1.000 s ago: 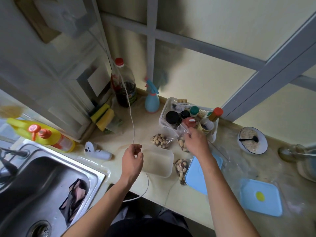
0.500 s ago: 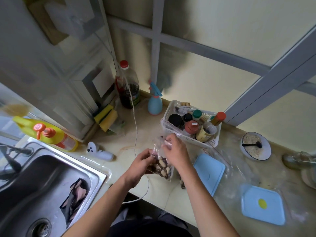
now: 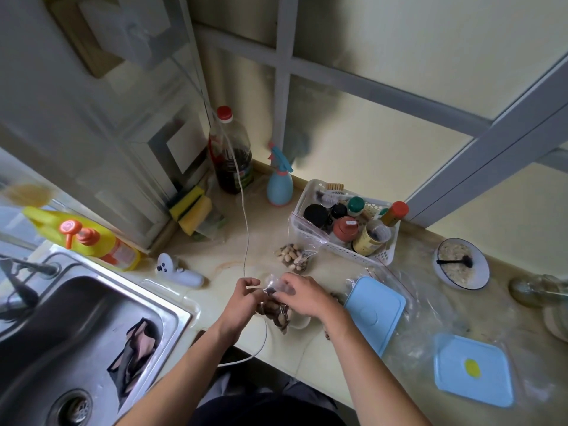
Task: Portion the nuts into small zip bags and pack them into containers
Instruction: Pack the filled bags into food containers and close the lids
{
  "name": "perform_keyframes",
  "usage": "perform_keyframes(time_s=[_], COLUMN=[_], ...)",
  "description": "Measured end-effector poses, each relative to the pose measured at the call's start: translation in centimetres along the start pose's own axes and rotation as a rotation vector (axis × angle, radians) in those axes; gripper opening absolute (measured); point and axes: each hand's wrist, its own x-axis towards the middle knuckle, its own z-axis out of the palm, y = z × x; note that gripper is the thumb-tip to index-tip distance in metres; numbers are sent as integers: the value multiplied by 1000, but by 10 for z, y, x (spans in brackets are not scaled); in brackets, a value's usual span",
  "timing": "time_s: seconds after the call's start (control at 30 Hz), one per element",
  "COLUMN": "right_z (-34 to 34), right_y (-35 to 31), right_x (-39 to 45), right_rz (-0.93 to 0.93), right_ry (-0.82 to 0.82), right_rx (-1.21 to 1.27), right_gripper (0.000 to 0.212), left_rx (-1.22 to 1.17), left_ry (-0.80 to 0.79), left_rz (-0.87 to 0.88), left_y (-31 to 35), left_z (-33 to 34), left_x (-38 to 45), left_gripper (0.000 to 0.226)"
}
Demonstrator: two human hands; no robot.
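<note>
Both hands' fingers (image 3: 284, 285) pinching 1 nut bag (image 3: 275, 312), container beneath mostly hidden.

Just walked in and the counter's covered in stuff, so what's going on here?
A person is bagging nuts at the kitchen counter. Both hands, the left hand and the right hand, grip a small clear bag of nuts at its top, apparently closing it. Another filled bag lies near the white basket of jars. Two blue container lids sit to the right, off their containers, so packing does not look finished.
</note>
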Motion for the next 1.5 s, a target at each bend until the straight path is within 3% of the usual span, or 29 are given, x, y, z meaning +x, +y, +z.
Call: perform_keyframes(time_s=[0.07,0.17,0.27,0.4,0.57,0.67,0.83,0.97,1.07,1.2,1.5], right_z=[8,21,30,45,53,44,16,-16,-36,-46,-79], right_y=[5,7,0,-7,9,15,25,50,76,104,116], right_x=[7,16,18,13,18,15,-5,-21,-34,-46,-55], right_rz=[-15,-49,-63,-10,111,32,-50,168,352,395,438], right_ry=[79,182,231,431,172,209,644,927,821,756,531], right_rx=[-54,-163,-288,-388,-200,-97,53,95,-17,-131,-196], right_gripper=[12,22,31,34,47,40,17,14,23,28,24], left_rx=[256,662,861,1026,1321,1384,1365,1227,1022,883,586], left_ry=[45,108,124,-82,-238,-280,-273,-35,122,186,281], left_rz=[130,342,425,386,341,326,274,355,427,420,175], left_y=[-5,-12,-15,-16,-19,-21,-19,-16,-14,-12,-19], left_z=[-3,-7,-7,-1,10,14,19,26,36,51,72], left_x=[5,11,10,3,2,6,10,9,5,-2,-21], left_gripper=[38,47,32,30,46,43,39,27,13,10,28])
